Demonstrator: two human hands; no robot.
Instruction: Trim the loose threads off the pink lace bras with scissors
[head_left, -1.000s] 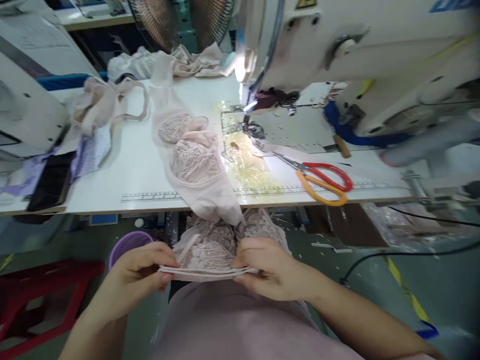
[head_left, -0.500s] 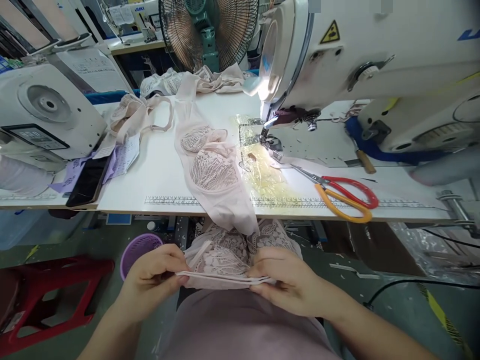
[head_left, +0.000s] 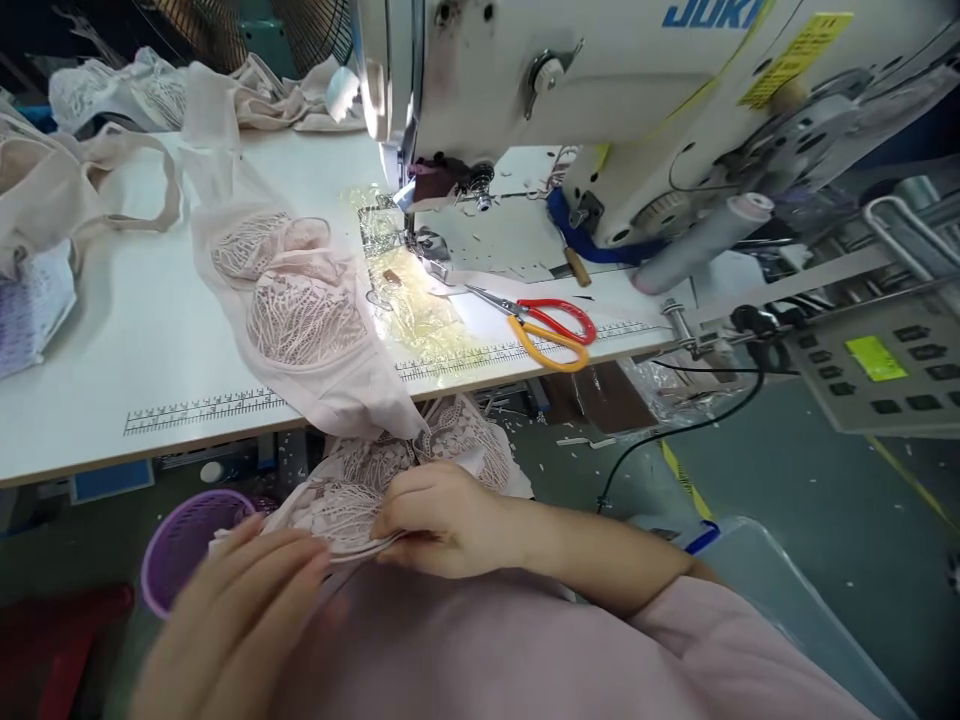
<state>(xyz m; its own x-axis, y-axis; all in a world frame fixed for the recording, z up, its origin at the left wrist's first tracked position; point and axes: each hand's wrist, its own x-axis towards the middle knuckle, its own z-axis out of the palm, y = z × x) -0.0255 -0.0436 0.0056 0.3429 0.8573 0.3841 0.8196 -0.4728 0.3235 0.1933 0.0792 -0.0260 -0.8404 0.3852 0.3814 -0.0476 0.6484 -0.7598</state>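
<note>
A pale pink lace bra (head_left: 345, 505) lies over my lap below the table edge. My right hand (head_left: 442, 520) pinches its lower band edge between thumb and fingers. Smeared by motion, my left hand (head_left: 240, 610) is at the left end of this edge, its fingers stretched out and not gripping the cloth. Another pale pink bra (head_left: 307, 320) with lace cups rests on the table, part of it draping over the front edge toward my lap.
The sewing machine (head_left: 600, 60) stands over the white table (head_left: 97, 340), its needle area lit. Scissors (head_left: 551, 330) with red and orange handles lie right of the needle. More bras (head_left: 120, 90) are piled at the back left. Below are a purple basket (head_left: 169, 560) and a clear bin (head_left: 795, 590).
The view has swung to the right. My left hand has let go of the band edge and its fingers have straightened. My right hand still pinches the bra.
</note>
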